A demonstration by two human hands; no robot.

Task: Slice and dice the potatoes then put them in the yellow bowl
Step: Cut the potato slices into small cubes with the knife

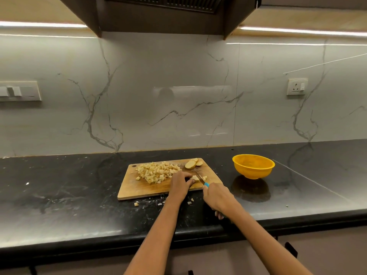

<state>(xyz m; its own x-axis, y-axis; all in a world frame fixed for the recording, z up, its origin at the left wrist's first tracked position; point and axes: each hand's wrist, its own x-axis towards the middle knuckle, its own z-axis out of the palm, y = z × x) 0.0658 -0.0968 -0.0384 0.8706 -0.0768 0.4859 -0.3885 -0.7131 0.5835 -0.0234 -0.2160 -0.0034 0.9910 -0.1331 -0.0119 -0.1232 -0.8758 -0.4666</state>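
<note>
One wooden cutting board (139, 187) lies on the black counter (59, 195), and one yellow bowl (253, 166) stands to its right. One knife (201, 179) is at work, with two hands on the job: the left hand (179, 184) and the right hand (215, 197). One heap of diced potato (156, 171), far too many cubes to count. Perhaps three potato slices (193, 163) overlap at the board's far edge. About three stray bits (136, 204) lie off the board.
</note>
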